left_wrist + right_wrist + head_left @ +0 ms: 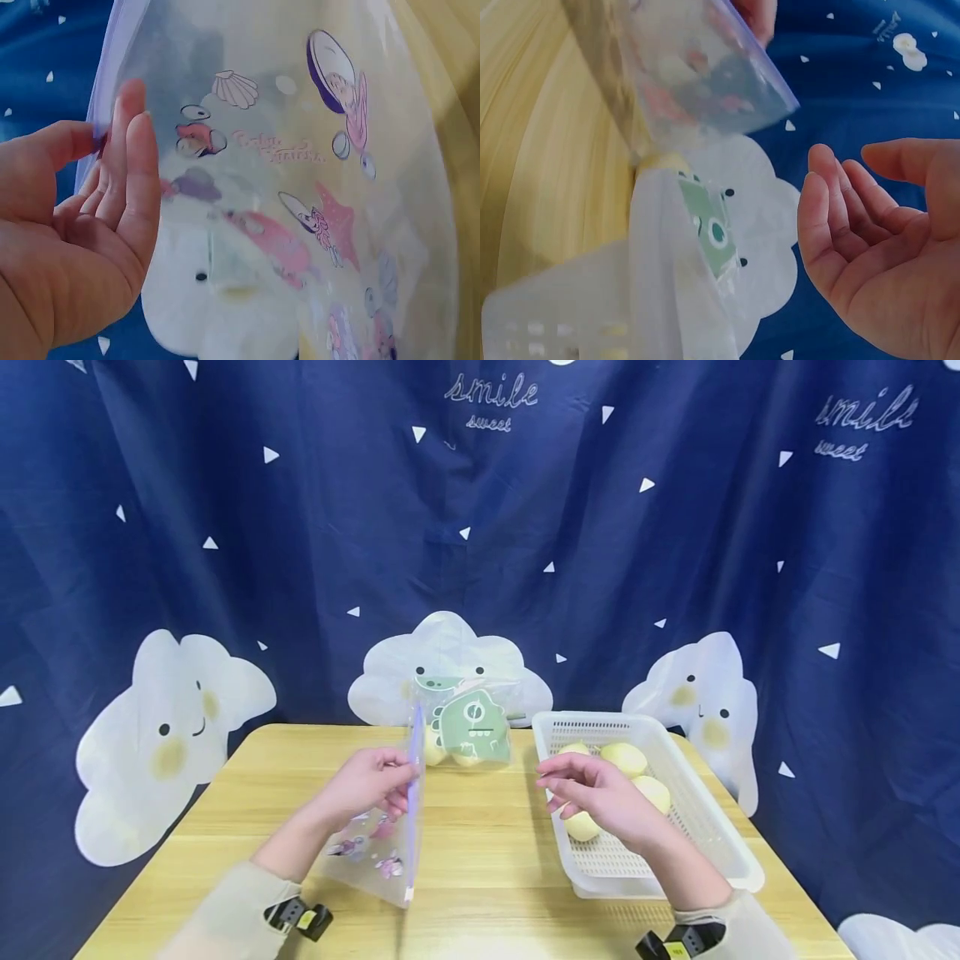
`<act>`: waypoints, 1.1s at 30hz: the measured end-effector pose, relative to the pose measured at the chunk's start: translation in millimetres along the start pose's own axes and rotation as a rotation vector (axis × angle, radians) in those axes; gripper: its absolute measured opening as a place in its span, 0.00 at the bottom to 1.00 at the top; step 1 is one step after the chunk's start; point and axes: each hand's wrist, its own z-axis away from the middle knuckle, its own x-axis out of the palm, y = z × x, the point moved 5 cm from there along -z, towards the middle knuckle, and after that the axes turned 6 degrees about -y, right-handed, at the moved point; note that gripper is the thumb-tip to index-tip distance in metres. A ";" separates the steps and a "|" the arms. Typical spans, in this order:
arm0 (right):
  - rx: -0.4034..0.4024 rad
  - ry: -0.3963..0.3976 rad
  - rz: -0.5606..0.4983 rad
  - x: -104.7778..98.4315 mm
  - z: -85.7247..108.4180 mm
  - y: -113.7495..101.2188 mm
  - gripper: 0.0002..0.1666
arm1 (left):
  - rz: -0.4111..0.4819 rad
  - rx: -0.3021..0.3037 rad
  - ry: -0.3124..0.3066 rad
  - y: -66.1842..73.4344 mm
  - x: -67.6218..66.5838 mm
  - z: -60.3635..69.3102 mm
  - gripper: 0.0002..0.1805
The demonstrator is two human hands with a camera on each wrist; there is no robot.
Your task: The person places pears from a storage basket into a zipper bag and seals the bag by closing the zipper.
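Note:
The left hand (372, 783) pinches the purple zip edge of a clear bag (390, 847) printed with pink and purple sea figures. In the left wrist view thumb and fingers of the left hand (97, 217) meet at that edge, and the bag (277, 142) hangs beside them. Above the left part of a white basket (720, 835) the right hand (600, 793) is held with loosely bent fingers and nothing in them. Several pale yellow round fruits (651, 793) lie in the basket. The right wrist view shows the right hand (885, 240) apart from the bag (697, 75).
At the back of the wooden table (480, 835) stands another clear bag with a green dinosaur print (476, 727), with yellow round fruits in its lower part. A dark blue curtain (480, 568) with white clouds hangs behind the table.

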 end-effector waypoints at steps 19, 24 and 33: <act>0.076 -0.027 0.153 54.7 -40.3 -21.8 0.16 | 0.099 0.038 0.043 49.5 55.5 -45.6 0.11; 0.106 0.079 0.236 53.2 -50.8 -27.7 0.09 | 0.058 0.049 0.048 66.9 57.6 -47.3 0.16; 0.185 0.171 0.143 10.5 -59.2 -17.3 0.18 | -0.163 0.006 0.005 74.5 5.3 -32.1 0.10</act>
